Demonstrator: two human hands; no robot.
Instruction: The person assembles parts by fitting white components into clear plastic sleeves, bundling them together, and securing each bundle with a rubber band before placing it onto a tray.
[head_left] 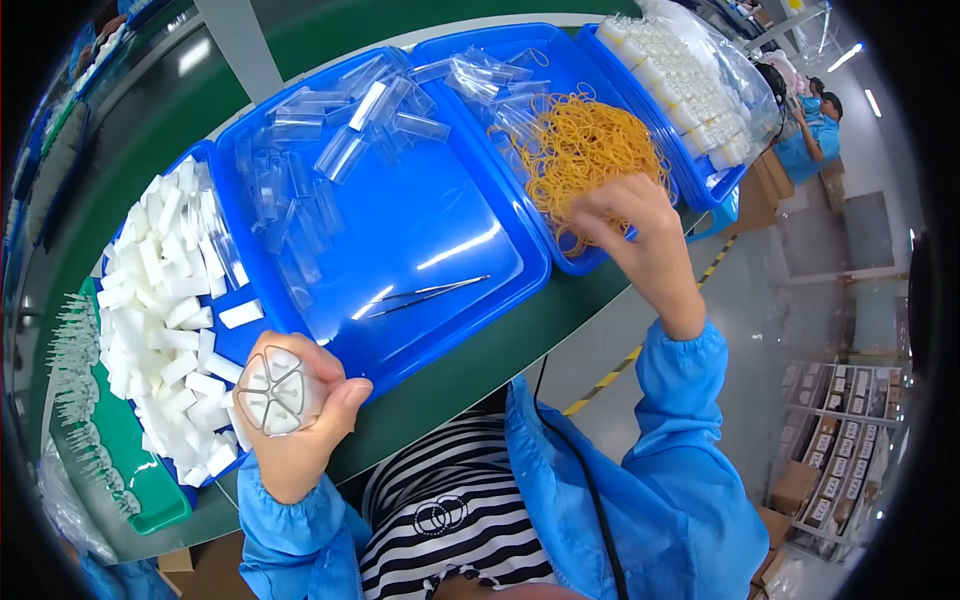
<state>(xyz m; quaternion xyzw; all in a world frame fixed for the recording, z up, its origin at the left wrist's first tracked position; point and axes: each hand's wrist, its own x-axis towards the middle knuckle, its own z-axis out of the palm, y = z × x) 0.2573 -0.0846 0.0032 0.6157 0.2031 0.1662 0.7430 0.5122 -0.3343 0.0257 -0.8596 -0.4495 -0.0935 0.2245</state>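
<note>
My left hand (318, 420) is wrapped round a bundle of clear wedge-shaped plastic tubes (272, 392). Their ends face up and form a round cluster, with whitish pieces visible inside. My right hand (645, 232) is over the right part of a pile of yellow rubber bands (590, 150), its thumb and fingers drawn together in a pinch. Whether a band is between the fingertips cannot be made out. The bands lie in a blue tray (578, 68), with some clear plastic tubes at its left side.
A large blue tray (400, 225) holds clear tubes (345, 150) and metal tweezers (430, 295). White foam-like blocks (165, 320) heap up at left, beside a green tray (165, 505) with small translucent parts. At far right, bagged white pieces (680, 90) fill another tray. People work in the background.
</note>
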